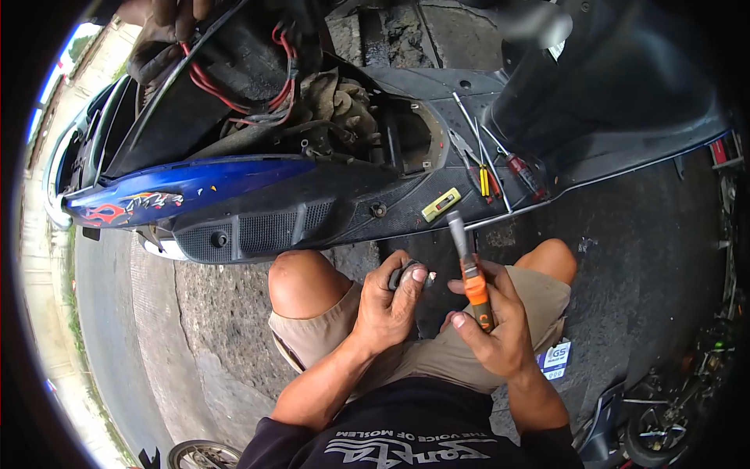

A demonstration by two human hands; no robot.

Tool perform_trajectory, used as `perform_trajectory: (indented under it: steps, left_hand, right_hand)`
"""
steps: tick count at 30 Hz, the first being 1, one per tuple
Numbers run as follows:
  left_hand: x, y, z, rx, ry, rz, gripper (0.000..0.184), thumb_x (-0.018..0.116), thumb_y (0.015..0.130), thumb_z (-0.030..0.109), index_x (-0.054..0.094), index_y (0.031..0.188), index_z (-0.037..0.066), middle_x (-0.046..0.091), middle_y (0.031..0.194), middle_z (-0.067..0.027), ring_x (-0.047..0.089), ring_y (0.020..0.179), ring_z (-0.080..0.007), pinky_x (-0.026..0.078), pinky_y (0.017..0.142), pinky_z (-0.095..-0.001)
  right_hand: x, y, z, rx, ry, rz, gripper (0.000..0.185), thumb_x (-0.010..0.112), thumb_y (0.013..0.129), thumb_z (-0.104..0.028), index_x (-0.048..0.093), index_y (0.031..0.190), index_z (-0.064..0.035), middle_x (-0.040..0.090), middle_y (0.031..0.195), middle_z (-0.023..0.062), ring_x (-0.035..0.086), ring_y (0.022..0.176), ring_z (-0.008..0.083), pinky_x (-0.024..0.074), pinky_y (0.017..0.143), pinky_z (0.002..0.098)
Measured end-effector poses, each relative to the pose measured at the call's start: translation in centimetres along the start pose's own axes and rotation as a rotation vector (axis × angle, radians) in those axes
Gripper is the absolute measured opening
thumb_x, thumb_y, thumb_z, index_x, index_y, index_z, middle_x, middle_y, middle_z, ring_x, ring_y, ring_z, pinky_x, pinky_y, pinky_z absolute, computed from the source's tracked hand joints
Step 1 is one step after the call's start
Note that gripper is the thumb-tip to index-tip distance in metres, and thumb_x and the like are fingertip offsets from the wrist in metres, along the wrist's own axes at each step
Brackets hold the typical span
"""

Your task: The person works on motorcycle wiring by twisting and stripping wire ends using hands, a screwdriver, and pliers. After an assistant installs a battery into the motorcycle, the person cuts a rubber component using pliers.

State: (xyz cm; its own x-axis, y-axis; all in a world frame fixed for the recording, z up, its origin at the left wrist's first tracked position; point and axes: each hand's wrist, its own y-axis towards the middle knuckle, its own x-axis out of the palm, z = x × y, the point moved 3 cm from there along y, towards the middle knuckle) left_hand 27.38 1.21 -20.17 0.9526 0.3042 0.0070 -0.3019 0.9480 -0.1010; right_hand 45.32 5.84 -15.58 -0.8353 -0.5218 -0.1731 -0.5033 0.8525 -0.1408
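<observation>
My left hand [388, 305] is closed, with a small dark part [401, 276] pinched between thumb and fingers; a pale tip shows beside the thumb. My right hand [500, 320] holds an orange-and-dark-handled tool [475, 289], its grey metal end pointing up toward the scooter; its exact kind is unclear. Both hands are above my lap, a short gap apart. Beyond them lies the scooter's black footboard [344, 221], bearing a yellow box cutter [442, 205], a yellow-handled screwdriver [484, 181], a red-handled screwdriver [525, 175] and pliers [466, 150].
Another person's hand [152, 61] is at the raised dark panel at upper left. Red wires [226, 98] hang over the scooter's open body, beside its blue side panel [203, 178]. A white-and-blue box [555, 358] lies by my right leg; a motorcycle wheel [660, 430] stands at lower right.
</observation>
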Motion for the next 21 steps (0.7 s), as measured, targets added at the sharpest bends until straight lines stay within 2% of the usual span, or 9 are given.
perform_trajectory:
  steps: [2,4,5,7,9,12,16,18,21]
  left_hand:
    - [-0.1,0.0,0.2,-0.042,-0.081,0.043,0.032,0.058,0.105,0.025,0.052,0.084,0.002,0.046,0.061,-0.0028,0.042,0.059,-0.0079,0.036,0.052,-0.0289]
    - [0.0,0.0,0.7,0.044,-0.03,0.061,0.031,0.057,0.106,0.025,0.052,0.085,0.002,0.047,0.062,-0.0033,0.043,0.059,-0.0083,0.037,0.052,-0.0295]
    - [-0.2,-0.3,0.5,0.039,0.081,0.025,0.035,0.051,0.107,0.034,0.054,0.092,0.002,0.053,0.071,0.0002,0.046,0.062,-0.0066,0.038,0.055,-0.0243]
    - [0.0,-0.3,1.3,0.105,0.131,0.044,0.035,0.05,0.107,0.033,0.054,0.092,0.002,0.053,0.071,-0.0004,0.046,0.062,-0.0072,0.037,0.055,-0.0247]
    - [0.2,-0.3,1.7,0.266,0.231,0.092,0.033,0.048,0.107,0.03,0.054,0.092,0.001,0.054,0.071,-0.0023,0.046,0.061,-0.0085,0.037,0.055,-0.0259]
    - [0.2,-0.3,2.0,0.37,0.283,0.115,0.034,0.048,0.107,0.03,0.054,0.091,0.001,0.054,0.068,-0.003,0.047,0.06,-0.0088,0.037,0.054,-0.0261]
    - [-0.2,-0.9,1.3,0.298,0.262,0.063,0.035,0.049,0.106,0.028,0.054,0.087,0.0,0.054,0.066,-0.0026,0.049,0.059,-0.0094,0.038,0.054,-0.0262]
    - [-0.3,-1.2,0.4,0.266,0.091,0.104,0.036,0.05,0.105,0.026,0.054,0.083,-0.001,0.054,0.064,-0.0016,0.05,0.058,-0.0094,0.038,0.053,-0.026]
    - [0.6,-1.7,0.7,0.298,0.057,0.212,0.043,0.046,0.106,0.033,0.054,0.08,0.0,0.051,0.062,-0.0037,0.047,0.055,-0.0105,0.039,0.053,-0.0268]
  right_hand:
    - [-0.1,0.4,-0.6,-0.203,-0.255,-0.083,0.042,0.07,0.08,-0.011,0.065,0.12,0.0044,0.05,0.135,0.0282,0.055,0.123,0.0423,0.0448,0.105,0.0445]
    - [0.2,0.1,-0.1,-0.217,-0.232,-0.126,0.045,0.07,0.079,-0.01,0.064,0.121,0.0042,0.048,0.137,0.0288,0.052,0.126,0.0444,0.0429,0.107,0.0473]
    - [0.4,-0.1,-0.2,-0.217,-0.282,-0.146,0.045,0.069,0.078,-0.009,0.064,0.121,0.0043,0.047,0.138,0.0287,0.051,0.128,0.0442,0.0417,0.108,0.0485]
    - [0.7,-0.6,-0.3,-0.216,-0.36,-0.166,0.046,0.069,0.073,-0.006,0.063,0.117,0.0061,0.043,0.142,0.0284,0.046,0.132,0.0451,0.0375,0.111,0.0523]
    - [0.8,-0.8,-0.5,-0.251,-0.436,-0.16,0.046,0.07,0.071,-0.005,0.062,0.115,0.0075,0.043,0.142,0.0284,0.045,0.132,0.0457,0.0369,0.111,0.0535]
    - [1.0,-1.1,-0.6,-0.296,-0.544,-0.167,0.046,0.072,0.068,-0.004,0.061,0.111,0.0101,0.042,0.144,0.0287,0.045,0.131,0.0466,0.0363,0.11,0.0554]
    - [0.9,-1.0,-0.6,-0.322,-0.665,-0.232,0.046,0.075,0.066,-0.003,0.06,0.106,0.0115,0.04,0.145,0.03,0.045,0.13,0.0465,0.0372,0.107,0.0568]
    - [1.2,-1.3,-0.5,-0.352,-0.667,-0.215,0.045,0.075,0.066,-0.003,0.06,0.106,0.0111,0.04,0.145,0.0301,0.046,0.13,0.0465,0.0376,0.106,0.057]
    - [1.6,-1.7,-0.4,-0.402,-0.673,-0.211,0.046,0.074,0.064,-0.002,0.058,0.106,0.0105,0.038,0.146,0.0306,0.044,0.131,0.0483,0.0376,0.107,0.0575]
